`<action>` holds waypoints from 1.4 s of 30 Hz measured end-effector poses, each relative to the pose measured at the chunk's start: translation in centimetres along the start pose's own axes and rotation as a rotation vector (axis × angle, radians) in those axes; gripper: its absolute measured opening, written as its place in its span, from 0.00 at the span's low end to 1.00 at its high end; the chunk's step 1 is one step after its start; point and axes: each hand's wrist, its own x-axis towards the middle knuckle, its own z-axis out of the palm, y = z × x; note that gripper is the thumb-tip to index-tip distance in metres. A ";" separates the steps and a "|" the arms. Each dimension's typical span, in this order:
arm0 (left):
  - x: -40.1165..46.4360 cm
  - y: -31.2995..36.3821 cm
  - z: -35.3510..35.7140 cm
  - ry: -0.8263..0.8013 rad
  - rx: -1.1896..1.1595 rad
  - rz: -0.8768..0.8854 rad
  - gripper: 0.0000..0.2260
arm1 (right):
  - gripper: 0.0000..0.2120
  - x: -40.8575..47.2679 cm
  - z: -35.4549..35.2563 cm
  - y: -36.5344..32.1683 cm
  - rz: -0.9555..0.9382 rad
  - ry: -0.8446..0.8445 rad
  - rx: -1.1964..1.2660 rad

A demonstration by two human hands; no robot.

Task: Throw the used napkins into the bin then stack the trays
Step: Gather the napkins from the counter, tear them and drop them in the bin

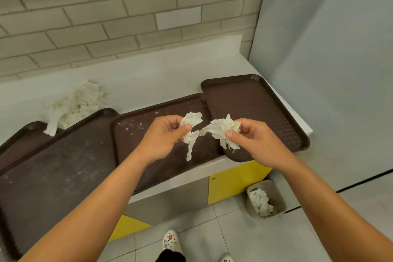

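Crumpled white napkin (192,128) being pinched by left hand (164,137), thumb and fingers curled round it. Second crumpled napkin (223,131) being gripped likewise by right hand (255,142); napkins just touching between grips. Brown trays (255,104) lying beneath grips. Bin (278,195) standing below right grip, napkins inside.

arms: bare, no sleeves in view
shoes: white perforated clogs (171,240) with small colourful charms
legs: black trousers (170,256)
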 end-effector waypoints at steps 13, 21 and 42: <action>5.3 -0.1 8.9 -0.048 -0.091 0.011 0.05 | 0.06 -1.0 -7.5 4.0 0.132 0.111 0.059; 8.0 -0.1 13.1 0.001 -0.200 -0.048 0.03 | 0.08 -0.3 -10.6 5.9 0.181 0.122 0.098; 1.6 1.5 30.7 0.293 -0.370 -0.132 0.06 | 0.11 -10.4 -21.8 10.4 0.209 -0.047 0.294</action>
